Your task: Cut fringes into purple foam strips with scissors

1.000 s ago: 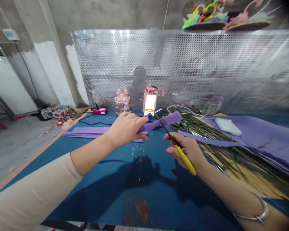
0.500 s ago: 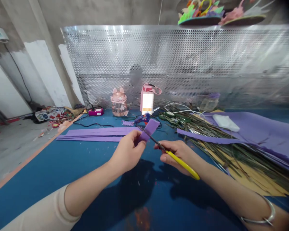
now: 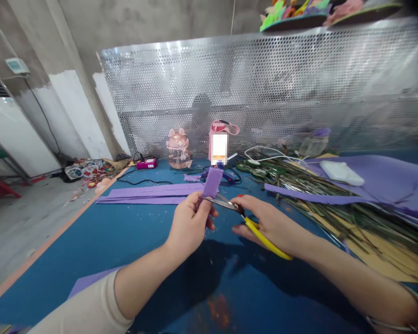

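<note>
My left hand (image 3: 191, 220) pinches a short folded piece of purple strip (image 3: 212, 182) that stands up from its fingertips. Yellow-handled scissors (image 3: 264, 237) are gripped in my right hand (image 3: 275, 220). Their blades are parted and reach across the lower part of the purple piece, close to my left thumb. Whether the blades have cut into it I cannot tell. Behind my left hand, several long purple strips (image 3: 149, 191) lie flat on the blue table (image 3: 132, 241).
A pink jar (image 3: 179, 150), a pink bottle (image 3: 214, 139) and a blue glue gun (image 3: 226, 175) stand or lie at the back. Dark stems (image 3: 299, 185), a purple strip (image 3: 310, 195) and a purple sheet (image 3: 386, 174) cover the right side. A magenta box (image 3: 146, 163) sits back left.
The purple piece has turned more upright in my left hand. The scissors have swung flatter, and their blades have moved lower on the piece, near my left thumb. The view has shifted slightly.
</note>
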Available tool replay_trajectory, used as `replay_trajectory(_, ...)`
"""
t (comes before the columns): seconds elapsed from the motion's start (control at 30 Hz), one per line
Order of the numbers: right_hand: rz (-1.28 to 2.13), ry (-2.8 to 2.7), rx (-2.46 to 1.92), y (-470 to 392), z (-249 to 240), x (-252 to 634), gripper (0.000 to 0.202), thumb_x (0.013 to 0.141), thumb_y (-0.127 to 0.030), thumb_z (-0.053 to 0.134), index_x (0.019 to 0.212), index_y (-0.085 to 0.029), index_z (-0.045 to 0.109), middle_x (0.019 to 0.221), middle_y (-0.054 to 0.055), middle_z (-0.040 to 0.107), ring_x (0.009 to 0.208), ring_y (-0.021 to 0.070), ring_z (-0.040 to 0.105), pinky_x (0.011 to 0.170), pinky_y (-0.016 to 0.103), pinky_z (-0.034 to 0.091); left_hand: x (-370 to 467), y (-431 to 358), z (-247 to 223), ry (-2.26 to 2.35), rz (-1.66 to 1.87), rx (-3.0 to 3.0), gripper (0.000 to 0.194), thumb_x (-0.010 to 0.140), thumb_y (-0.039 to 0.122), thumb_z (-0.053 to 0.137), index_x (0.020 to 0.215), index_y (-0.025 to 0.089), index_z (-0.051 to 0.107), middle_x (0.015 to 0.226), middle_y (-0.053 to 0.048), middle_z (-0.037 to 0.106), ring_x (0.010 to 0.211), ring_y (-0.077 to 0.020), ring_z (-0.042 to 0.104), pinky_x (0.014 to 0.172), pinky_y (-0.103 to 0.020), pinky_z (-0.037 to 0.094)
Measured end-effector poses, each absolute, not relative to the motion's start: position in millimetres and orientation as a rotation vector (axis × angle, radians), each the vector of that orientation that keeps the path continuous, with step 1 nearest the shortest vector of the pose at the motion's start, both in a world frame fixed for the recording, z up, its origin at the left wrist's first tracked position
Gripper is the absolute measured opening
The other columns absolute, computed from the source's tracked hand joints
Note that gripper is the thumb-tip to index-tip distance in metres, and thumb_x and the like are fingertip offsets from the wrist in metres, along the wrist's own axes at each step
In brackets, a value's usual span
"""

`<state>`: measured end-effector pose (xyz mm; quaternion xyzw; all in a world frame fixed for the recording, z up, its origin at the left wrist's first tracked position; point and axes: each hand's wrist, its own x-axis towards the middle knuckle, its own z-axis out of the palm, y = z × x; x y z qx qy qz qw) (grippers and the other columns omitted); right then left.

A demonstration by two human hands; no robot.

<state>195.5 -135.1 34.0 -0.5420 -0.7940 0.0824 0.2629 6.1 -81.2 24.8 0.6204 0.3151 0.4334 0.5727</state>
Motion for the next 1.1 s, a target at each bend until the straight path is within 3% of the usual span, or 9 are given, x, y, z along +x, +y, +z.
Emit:
replay_trajectory(0.1, 0.249, -2.199, -1.38, -133, 42, 194, 0.053, 0.07, -0.05, 0.07, 0.108, -0.016, 0.054, 0.098, 0.011, 0.059, 0.086, 0.0246, 0.057, 0.078, 0.037, 0.048, 5, -80, 26, 0.719, 1.067, 1.51, 0.023, 0.085, 0.04, 0.049, 0.084, 0.017, 0.053, 0.061, 0.005, 0.054, 0.045, -0.0059, 0.047, 0.045, -0.019, 0.037)
replay_trajectory(0.23, 0.322, -2.331, -1.421, -120, 68, 189, 0.059, 0.065, -0.058, 0.07, 0.105, -0.016, 0.057, 0.094, 0.008, 0.06, 0.081, 0.0236, 0.057, 0.071, 0.034, 0.049, 2, -74, 24, 0.724, 1.127, 1.506, 0.026, 0.085, 0.041, 0.05, 0.079, 0.017, 0.053, 0.06, 0.004, 0.054, 0.047, -0.0066, 0.048, 0.047, -0.02, 0.037)
replay_trajectory(0.47, 0.32, -2.302, -1.362, -109, 69, 185, 0.072, 0.062, -0.062, 0.069, 0.116, -0.017, 0.052, 0.106, 0.01, 0.059, 0.093, 0.0267, 0.056, 0.083, 0.038, 0.046, 1, -71, 21, 0.728, 1.189, 1.489, 0.027, 0.084, 0.042, 0.049, 0.074, 0.017, 0.051, 0.061, 0.003, 0.055, 0.047, -0.0077, 0.049, 0.047, -0.021, 0.037)
replay_trajectory(0.7, 0.23, -2.308, -1.304, -117, 48, 189, 0.071, 0.061, -0.073, 0.059, 0.103, -0.016, 0.055, 0.086, 0.005, 0.054, 0.075, 0.0201, 0.052, 0.07, 0.032, 0.047, -1, -78, 23, 0.72, 1.197, 1.574, 0.023, 0.087, 0.036, 0.046, 0.077, 0.017, 0.054, 0.062, 0.003, 0.054, 0.05, -0.0081, 0.048, 0.048, -0.02, 0.037)
replay_trajectory(0.87, 0.151, -2.284, -1.277, -118, 50, 188, 0.071, 0.058, -0.074, 0.062, 0.101, -0.017, 0.056, 0.087, 0.005, 0.055, 0.073, 0.0195, 0.052, 0.068, 0.031, 0.046, -2, -78, 21, 0.68, 1.194, 1.626, 0.02, 0.086, 0.033, 0.046, 0.083, 0.017, 0.057, 0.064, 0.002, 0.055, 0.051, -0.0084, 0.049, 0.05, -0.021, 0.039)
replay_trajectory(1.1, 0.198, -2.277, -1.306, -118, 50, 191, 0.073, 0.061, -0.078, 0.05, 0.1, -0.017, 0.057, 0.085, 0.006, 0.056, 0.073, 0.0198, 0.052, 0.067, 0.031, 0.045, -2, -79, 22, 0.693, 1.167, 1.642, 0.023, 0.086, 0.035, 0.047, 0.088, 0.016, 0.06, 0.064, 0.002, 0.057, 0.05, -0.0082, 0.05, 0.048, -0.02, 0.039)
